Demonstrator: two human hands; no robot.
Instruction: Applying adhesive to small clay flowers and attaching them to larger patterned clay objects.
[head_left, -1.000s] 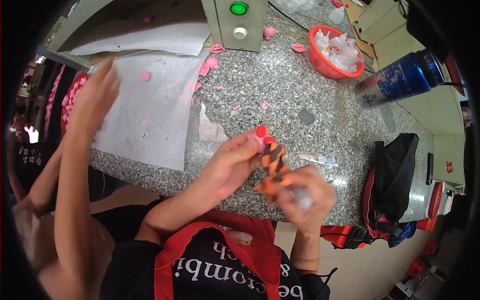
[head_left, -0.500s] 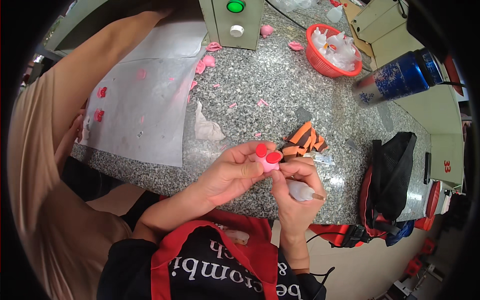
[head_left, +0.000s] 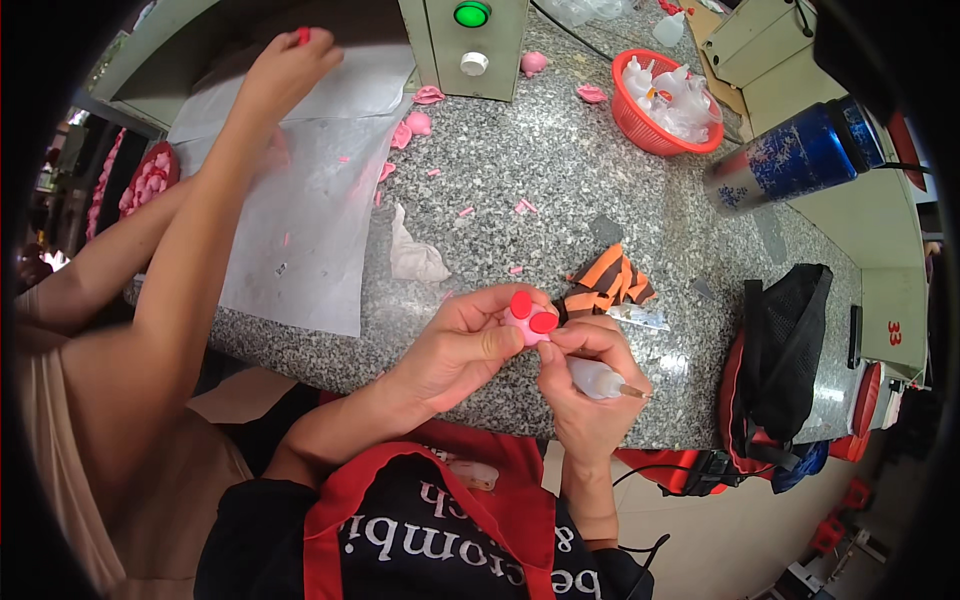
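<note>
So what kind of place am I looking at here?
Likely a small toy-assembly workshop: a speckled stone workbench, a control box with a green button, a red basket of small white figures, pink toy parts scattered about.

Both forearms are bare from the elbows down to the fingers, with no sleeves, gloves, rings or watch on show. The left hand and right hand carry nothing on the wrists. Below the fingers, toward the lower edge, the person wears a black top with pale lettering, under a red apron whose straps frame the chest.
</note>
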